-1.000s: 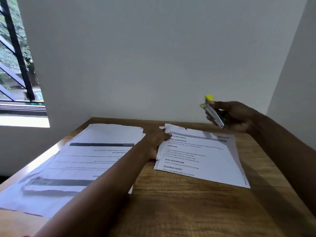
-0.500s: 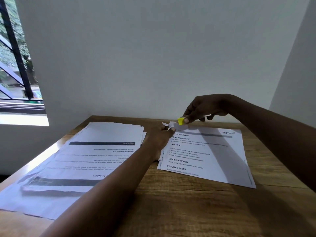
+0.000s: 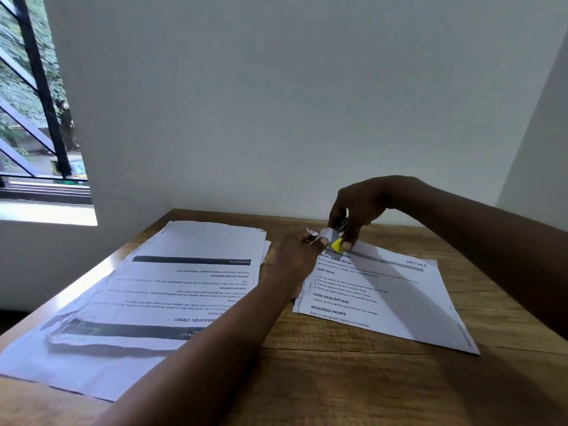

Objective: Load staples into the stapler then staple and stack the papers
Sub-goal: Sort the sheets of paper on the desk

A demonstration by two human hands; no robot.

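Observation:
A set of printed papers lies on the right side of the wooden table. My left hand pinches its top left corner, which curls upward. My right hand comes from above and grips a small silver stapler with a yellow tip. The stapler's yellow end sits right at the raised corner, beside my left fingertips. Most of the stapler's body is hidden by my right fingers.
A larger stack of printed papers lies spread on the left half of the table, reaching its left and near edges. A white wall stands close behind the table, and a barred window is at the far left.
My right hand has brought the stapler down from the air at the right to the papers' top left corner. My left hand has lifted that corner slightly and stays on it.

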